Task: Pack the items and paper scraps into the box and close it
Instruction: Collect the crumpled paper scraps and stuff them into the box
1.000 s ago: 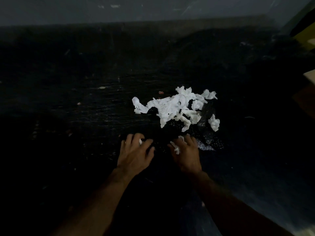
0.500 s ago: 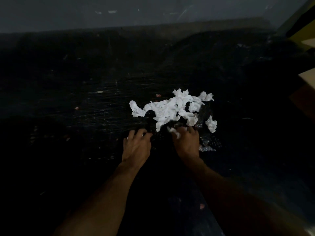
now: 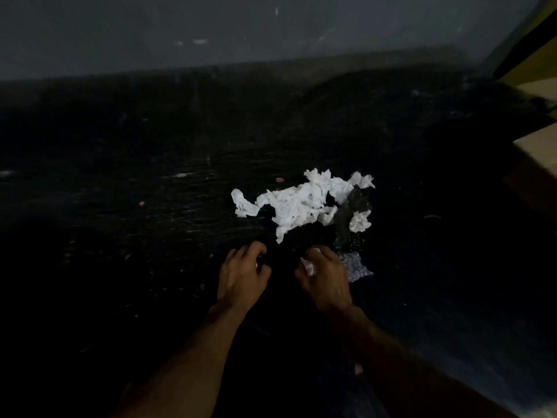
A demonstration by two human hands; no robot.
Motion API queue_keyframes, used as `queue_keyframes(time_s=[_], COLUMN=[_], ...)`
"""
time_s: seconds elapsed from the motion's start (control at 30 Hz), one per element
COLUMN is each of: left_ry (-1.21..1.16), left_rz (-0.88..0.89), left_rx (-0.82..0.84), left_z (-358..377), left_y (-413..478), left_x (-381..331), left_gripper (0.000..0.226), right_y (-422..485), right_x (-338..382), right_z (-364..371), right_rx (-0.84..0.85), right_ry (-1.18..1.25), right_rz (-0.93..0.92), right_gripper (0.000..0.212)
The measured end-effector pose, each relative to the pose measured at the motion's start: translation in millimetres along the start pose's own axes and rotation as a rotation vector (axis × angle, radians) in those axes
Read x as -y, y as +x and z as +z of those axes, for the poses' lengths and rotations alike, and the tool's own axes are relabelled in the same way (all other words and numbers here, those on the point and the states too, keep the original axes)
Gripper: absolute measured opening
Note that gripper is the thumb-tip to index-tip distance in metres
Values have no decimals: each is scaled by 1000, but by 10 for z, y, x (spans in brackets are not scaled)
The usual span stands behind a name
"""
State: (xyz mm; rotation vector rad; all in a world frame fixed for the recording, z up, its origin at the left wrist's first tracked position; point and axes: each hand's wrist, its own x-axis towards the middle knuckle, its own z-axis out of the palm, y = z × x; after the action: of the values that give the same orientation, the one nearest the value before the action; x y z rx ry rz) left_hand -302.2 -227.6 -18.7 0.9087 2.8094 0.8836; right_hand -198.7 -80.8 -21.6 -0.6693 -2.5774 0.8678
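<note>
A pile of crumpled white paper scraps (image 3: 301,203) lies on the dark floor, just beyond both hands. My left hand (image 3: 242,274) sits below the pile's left end with its fingers curled; a small white bit shows inside them. My right hand (image 3: 324,280) is beside it and pinches a white scrap (image 3: 308,267) between thumb and fingers. A clear piece of bubble wrap (image 3: 355,268) lies against the right side of my right hand, and a dark shiny sheet (image 3: 349,220) rises from it into the pile. A tan cardboard box (image 3: 541,149) shows at the right edge.
The floor (image 3: 150,224) is black, scratched and dimly lit, with tiny specks of litter. A grey wall (image 3: 241,28) runs along the back. A yellow-green surface (image 3: 542,58) stands in the top right corner above the box.
Both hands moved up toward the pile, then drew back a little. Their fingers went from spread flat on the floor to curled. The right hand kept its scrap.
</note>
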Motion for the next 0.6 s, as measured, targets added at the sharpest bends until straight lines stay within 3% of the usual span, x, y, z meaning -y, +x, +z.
queue_keyframes(time_s=[0.1, 0.2, 0.4, 0.5, 0.6], left_ry=[-94, -105, 22, 29, 47], left_rz=[-85, -33, 135, 197, 277], left_rx=[-59, -155, -168, -199, -220], left_z=[-275, -652, -1316, -1481, -1519], left_y=[111, 318, 735, 792, 786], left_x=[-78, -234, -788, -1173, -1594], left_gripper=[24, 20, 19, 36, 40], right_y=[241, 523, 765, 723, 607], right_x=[225, 438, 723, 771, 753], right_z=[-337, -694, -1460, -1835, -2213], right_rx=[-7, -91, -196, -253, -306], right_ry=[74, 79, 136, 130, 116], right_rz=[-21, -30, 52, 56, 82], right_gripper=[21, 30, 14, 32, 33])
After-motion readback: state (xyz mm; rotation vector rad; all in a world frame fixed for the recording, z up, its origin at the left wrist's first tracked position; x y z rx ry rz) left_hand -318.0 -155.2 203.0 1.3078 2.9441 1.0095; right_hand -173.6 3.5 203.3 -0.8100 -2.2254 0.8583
